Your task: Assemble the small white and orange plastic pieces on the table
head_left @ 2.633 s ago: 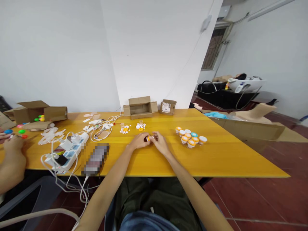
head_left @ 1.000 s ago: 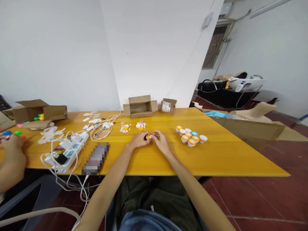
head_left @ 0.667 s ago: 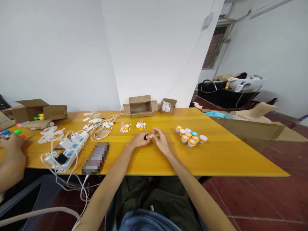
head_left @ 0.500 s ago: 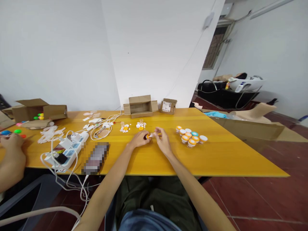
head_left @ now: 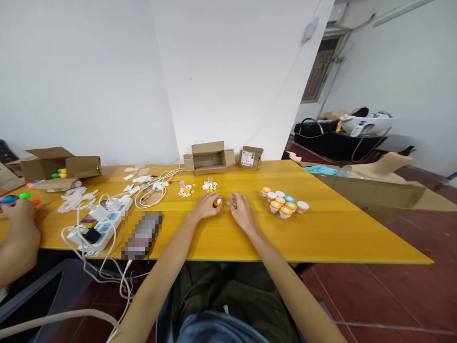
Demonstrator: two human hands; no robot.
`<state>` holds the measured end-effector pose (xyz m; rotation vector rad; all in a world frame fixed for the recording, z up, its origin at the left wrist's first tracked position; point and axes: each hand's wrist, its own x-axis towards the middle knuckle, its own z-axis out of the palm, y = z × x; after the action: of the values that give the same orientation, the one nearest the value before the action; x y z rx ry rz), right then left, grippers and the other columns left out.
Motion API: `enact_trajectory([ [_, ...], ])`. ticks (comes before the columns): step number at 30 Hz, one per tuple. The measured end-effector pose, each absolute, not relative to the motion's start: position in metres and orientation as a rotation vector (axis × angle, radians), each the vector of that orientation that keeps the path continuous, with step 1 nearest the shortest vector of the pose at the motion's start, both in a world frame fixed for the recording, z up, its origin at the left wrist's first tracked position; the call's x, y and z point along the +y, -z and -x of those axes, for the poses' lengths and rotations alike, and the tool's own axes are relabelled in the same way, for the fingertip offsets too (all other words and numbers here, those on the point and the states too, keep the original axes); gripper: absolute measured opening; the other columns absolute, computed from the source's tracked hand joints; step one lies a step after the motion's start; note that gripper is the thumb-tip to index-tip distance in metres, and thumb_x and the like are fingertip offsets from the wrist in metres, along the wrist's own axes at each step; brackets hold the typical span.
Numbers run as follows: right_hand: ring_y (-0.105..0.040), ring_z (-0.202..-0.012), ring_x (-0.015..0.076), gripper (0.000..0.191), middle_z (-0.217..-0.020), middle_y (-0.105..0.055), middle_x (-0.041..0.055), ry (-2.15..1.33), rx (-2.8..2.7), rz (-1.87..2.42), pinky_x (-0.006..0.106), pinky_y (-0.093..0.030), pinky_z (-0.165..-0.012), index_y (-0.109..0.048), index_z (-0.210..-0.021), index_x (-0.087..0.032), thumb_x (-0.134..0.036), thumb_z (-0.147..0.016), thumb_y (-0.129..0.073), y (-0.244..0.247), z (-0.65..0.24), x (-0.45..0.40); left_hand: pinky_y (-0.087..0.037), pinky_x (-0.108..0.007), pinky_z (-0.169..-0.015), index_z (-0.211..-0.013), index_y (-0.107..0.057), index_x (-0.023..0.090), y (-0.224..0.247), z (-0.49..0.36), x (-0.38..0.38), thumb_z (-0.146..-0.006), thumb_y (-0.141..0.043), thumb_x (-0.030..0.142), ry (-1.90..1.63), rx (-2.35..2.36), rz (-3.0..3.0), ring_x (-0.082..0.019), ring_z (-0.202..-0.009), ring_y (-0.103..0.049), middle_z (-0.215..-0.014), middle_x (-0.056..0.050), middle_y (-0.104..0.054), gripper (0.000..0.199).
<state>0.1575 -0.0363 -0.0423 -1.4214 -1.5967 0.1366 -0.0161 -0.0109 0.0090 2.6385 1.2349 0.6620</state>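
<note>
Left hand [head_left: 204, 207] pinches small orange-capped round container [head_left: 217, 202] on yellow wooden table [head_left: 321, 228]. Right hand [head_left: 241, 212] loosely curled just beside; grip unclear. Cluster of orange, white, teal capped jars [head_left: 284, 203] near right.

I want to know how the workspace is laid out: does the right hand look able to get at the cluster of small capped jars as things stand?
Probably yes. The right hand rests on the yellow table, and the capped jars stand just to its right with only bare tabletop between. The left hand holds a small orange piece on the far side.
</note>
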Motion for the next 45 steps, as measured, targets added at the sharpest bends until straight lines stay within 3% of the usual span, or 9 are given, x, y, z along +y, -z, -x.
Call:
enact_trajectory([
  [5,-0.065,-0.097,0.0264,0.036,-0.097,-0.07,0.0067,-0.155,-1.639,1.477,0.043,-0.052,-0.092,-0.062,-0.111,-0.023,-0.012,-0.077,-0.059,0.042,-0.156,-0.037,-0.051,-0.036,-0.091,-0.097,-0.064,0.023,-0.01,0.017,-0.012,-0.078,-0.057,0.019,-0.658,1.208,-2.648,-0.024,-0.098,-0.063,-0.1,-0.006,-0.067,0.02],
  [12,-0.064,-0.1,0.0269,0.033,-0.105,-0.067,0.0069,-0.124,-1.549,1.549,0.04,-0.053,-0.086,-0.06,-0.106,-0.024,-0.023,-0.074,-0.07,0.036,-0.155,-0.043,-0.051,-0.036,-0.09,-0.092,-0.064,0.023,-0.01,0.016,-0.011,-0.078,-0.058,0.019,-0.705,1.157,-2.643,-0.023,-0.096,-0.062,-0.097,-0.006,-0.065,0.015],
  [26,-0.066,-0.091,0.0269,0.029,-0.113,-0.063,0.0095,0.027,-1.509,1.485,0.036,-0.054,-0.068,-0.06,-0.113,-0.025,-0.028,-0.084,-0.061,0.025,-0.15,-0.058,-0.049,-0.032,-0.08,-0.092,-0.06,0.023,-0.012,0.018,-0.016,-0.083,-0.054,0.024,-0.789,1.138,-2.502,-0.019,-0.08,-0.059,-0.087,-0.002,-0.063,0.01],
  [37,-0.065,-0.087,0.0248,0.026,-0.114,-0.062,0.0106,0.009,-1.543,1.517,0.034,-0.052,-0.069,-0.061,-0.114,-0.022,-0.026,-0.09,-0.054,0.017,-0.148,-0.063,-0.046,-0.03,-0.073,-0.087,-0.057,0.023,-0.015,0.017,-0.018,-0.077,-0.051,0.017,-0.792,1.197,-2.497,-0.018,-0.074,-0.055,-0.081,-0.001,-0.061,0.013],
  [45,-0.067,-0.084,0.0223,0.019,-0.101,-0.068,0.008,0.037,-1.567,1.452,0.029,-0.049,-0.064,-0.064,-0.104,-0.023,-0.029,-0.094,-0.05,0.015,-0.146,-0.066,-0.046,-0.031,-0.074,-0.08,-0.054,0.023,-0.015,0.016,-0.017,-0.077,-0.049,0.016,-0.816,1.199,-2.501,-0.018,-0.073,-0.053,-0.081,-0.001,-0.059,0.009],
])
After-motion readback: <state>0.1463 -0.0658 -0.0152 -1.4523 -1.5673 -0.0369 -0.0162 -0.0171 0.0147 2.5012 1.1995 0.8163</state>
